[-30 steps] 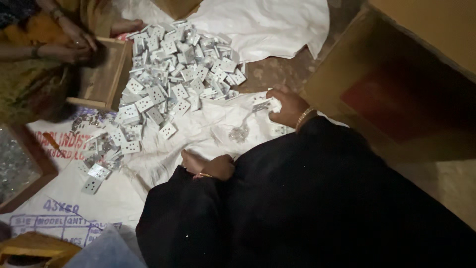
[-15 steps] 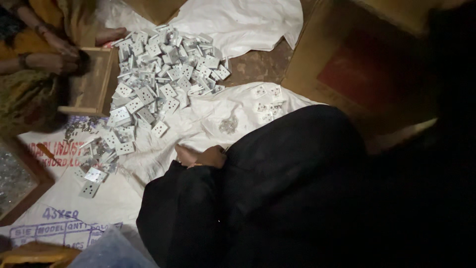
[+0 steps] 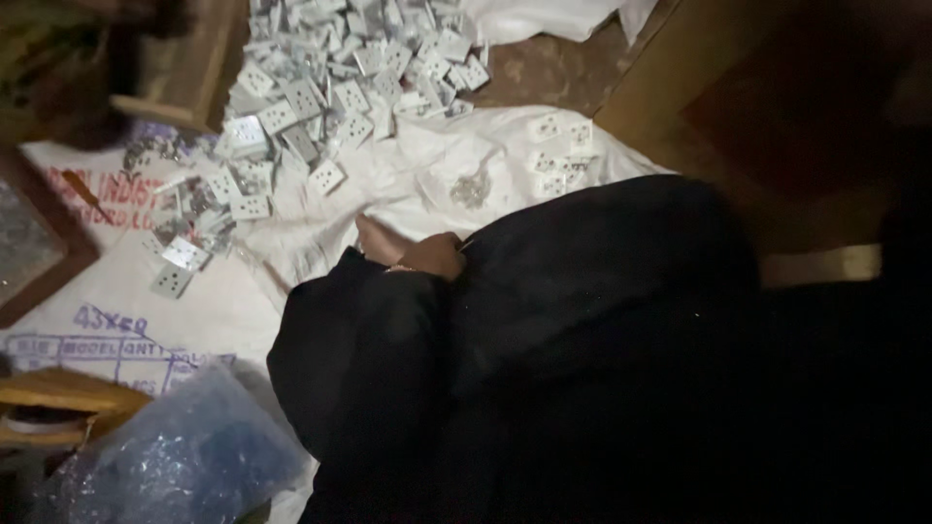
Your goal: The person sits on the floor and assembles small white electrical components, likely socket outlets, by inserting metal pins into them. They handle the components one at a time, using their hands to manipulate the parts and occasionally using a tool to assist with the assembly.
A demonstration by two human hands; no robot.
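The left hand (image 3: 413, 254) rests at the edge of the black garment (image 3: 582, 349), on the white sack cloth (image 3: 320, 233) spread over the floor; its fingers seem curled loosely and hold nothing that I can make out. The right hand is not in view. Nearest that hand lie a small heap of metal bits (image 3: 471, 189) and, beyond it, a few white socket plates (image 3: 563, 155) laid apart. The large pile of socket plates (image 3: 330, 87) sits farther up, unsorted by the look of it, so most work seems left. A wooden frame (image 3: 175, 87) stands beside it, a clear plastic bag (image 3: 184, 456) below.
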